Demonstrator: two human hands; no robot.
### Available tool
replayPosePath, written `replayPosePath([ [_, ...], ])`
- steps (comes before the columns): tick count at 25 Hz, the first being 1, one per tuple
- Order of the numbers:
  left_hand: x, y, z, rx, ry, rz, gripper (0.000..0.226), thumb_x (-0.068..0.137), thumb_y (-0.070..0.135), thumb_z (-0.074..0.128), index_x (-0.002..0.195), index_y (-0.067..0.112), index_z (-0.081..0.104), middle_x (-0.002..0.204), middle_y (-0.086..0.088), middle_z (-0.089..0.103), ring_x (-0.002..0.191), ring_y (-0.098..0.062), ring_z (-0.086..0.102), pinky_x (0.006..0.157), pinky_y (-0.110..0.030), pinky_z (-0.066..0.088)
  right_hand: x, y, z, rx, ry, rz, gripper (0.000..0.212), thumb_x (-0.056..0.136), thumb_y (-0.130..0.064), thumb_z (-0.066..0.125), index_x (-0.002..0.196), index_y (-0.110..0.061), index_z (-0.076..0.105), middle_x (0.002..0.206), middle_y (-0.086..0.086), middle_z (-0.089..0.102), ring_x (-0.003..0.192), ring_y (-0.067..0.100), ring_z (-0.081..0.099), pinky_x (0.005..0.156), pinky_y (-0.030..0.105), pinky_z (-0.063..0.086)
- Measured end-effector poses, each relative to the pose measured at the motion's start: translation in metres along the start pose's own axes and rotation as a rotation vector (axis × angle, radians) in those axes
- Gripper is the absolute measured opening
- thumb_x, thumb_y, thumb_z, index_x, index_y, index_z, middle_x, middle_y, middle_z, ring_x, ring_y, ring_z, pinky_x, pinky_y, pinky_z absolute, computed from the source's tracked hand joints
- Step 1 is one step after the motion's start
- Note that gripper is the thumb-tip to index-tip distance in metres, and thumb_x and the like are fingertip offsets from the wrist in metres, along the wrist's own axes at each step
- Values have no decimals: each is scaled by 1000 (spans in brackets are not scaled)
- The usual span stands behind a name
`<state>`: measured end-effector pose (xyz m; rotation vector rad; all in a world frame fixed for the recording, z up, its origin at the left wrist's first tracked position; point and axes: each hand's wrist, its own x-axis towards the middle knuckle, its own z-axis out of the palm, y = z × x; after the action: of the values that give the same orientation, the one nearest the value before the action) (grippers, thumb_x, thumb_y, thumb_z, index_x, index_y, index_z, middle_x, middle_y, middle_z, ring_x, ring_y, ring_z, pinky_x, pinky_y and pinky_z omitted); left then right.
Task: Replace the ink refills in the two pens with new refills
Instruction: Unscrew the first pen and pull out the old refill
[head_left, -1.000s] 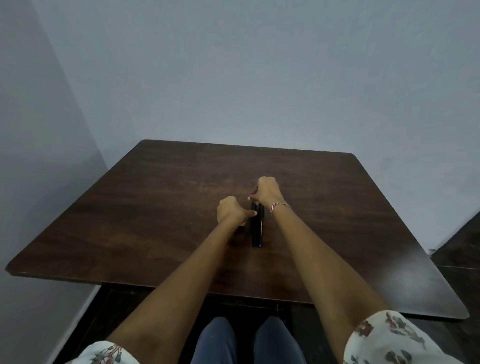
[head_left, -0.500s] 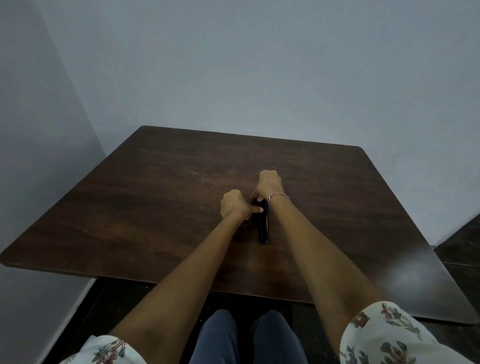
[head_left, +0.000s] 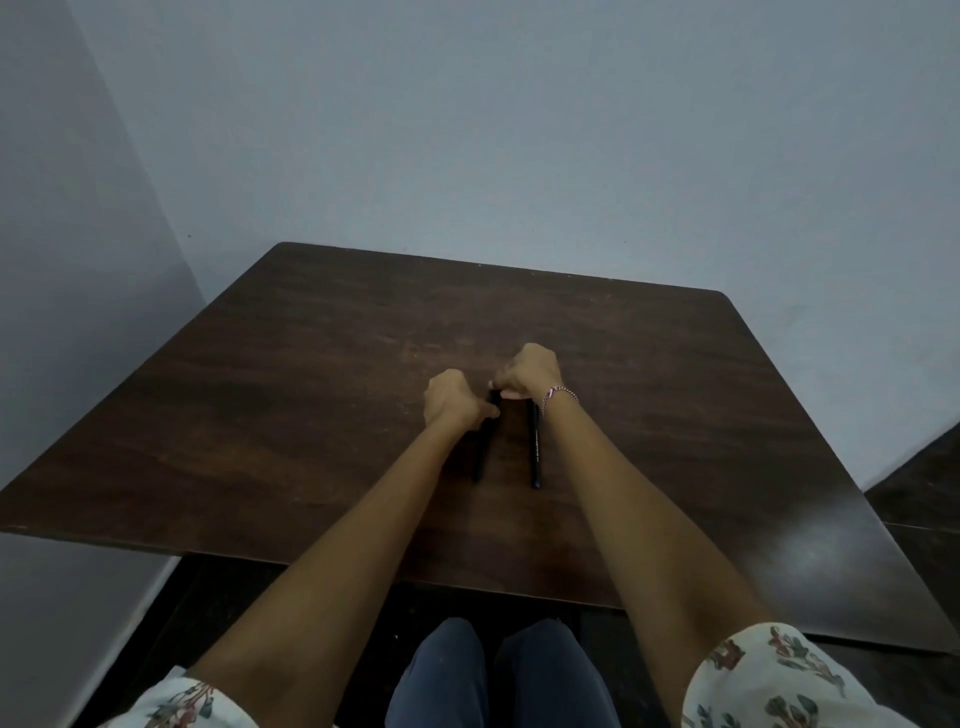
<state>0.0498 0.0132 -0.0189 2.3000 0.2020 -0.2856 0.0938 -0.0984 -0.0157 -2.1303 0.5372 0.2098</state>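
Two black pens lie on the dark wooden table (head_left: 291, 374), running from the hands toward me. My left hand (head_left: 453, 400) is closed on the far end of the left pen (head_left: 482, 452). My right hand (head_left: 532, 371), with a bracelet at the wrist, is closed over the far end of the right pen (head_left: 534, 452). The pens lie about a hand's width apart and nearly parallel. Their far ends are hidden under my fingers. No loose refills are visible.
The table stands in a corner with grey walls behind and to the left. Its near edge (head_left: 363, 566) lies just above my knees (head_left: 498, 670). A glossy reflection shows on the near right corner (head_left: 800, 551).
The two pens were pressed together side by side; now they are pulled apart, the left one moved left with my left hand. The view has shifted slightly.
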Motion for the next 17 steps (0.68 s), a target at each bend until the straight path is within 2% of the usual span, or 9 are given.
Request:
replayPosePath([
  [3,15,-13,-11,-120,16,-1,25,65,23,85,71,6,69,72,-8,71,63,-17,69,69,-35,60,-10,2,8,333,-111,-4,18,79,0,73,95,6,69,79,8,63,63,13,58,42,16,52],
  [5,23,-21,-21,-261,28,-9,22,64,18,86,70,5,68,76,-11,72,61,-19,68,68,-37,61,-19,0,19,456,-170,-12,5,86,-7,66,87,-2,66,77,6,60,64,12,57,47,16,51],
  [7,28,-27,-30,-407,45,-17,19,68,15,83,74,4,69,82,-12,72,64,-19,68,66,-35,60,-29,-1,28,570,-207,-1,9,93,-13,59,84,-9,61,79,5,61,69,13,59,59,20,52],
  [9,30,-30,-38,-448,84,14,20,70,19,82,80,4,72,83,-8,72,67,-16,68,65,-30,59,-37,1,38,657,-246,7,13,97,-17,53,91,-10,62,86,6,66,79,17,64,68,26,53],
  [11,33,-32,-41,-460,100,53,20,67,27,82,76,11,73,77,-3,73,70,-14,69,71,-33,59,-49,6,42,733,-302,-8,16,98,-18,49,101,-9,62,93,8,69,86,20,67,73,29,56],
  [14,32,-36,-47,-456,43,60,21,67,33,82,76,17,72,76,3,73,74,-10,68,72,-32,57,-63,10,49,767,-328,-56,21,97,-14,50,114,-5,59,94,8,70,82,17,70,69,25,58],
  [17,29,-35,-46,-496,-15,60,23,71,32,79,80,13,69,85,-1,72,83,-13,66,75,-31,54,-73,15,47,778,-310,-50,20,96,-10,52,114,-5,59,90,9,71,79,15,70,66,23,57],
])
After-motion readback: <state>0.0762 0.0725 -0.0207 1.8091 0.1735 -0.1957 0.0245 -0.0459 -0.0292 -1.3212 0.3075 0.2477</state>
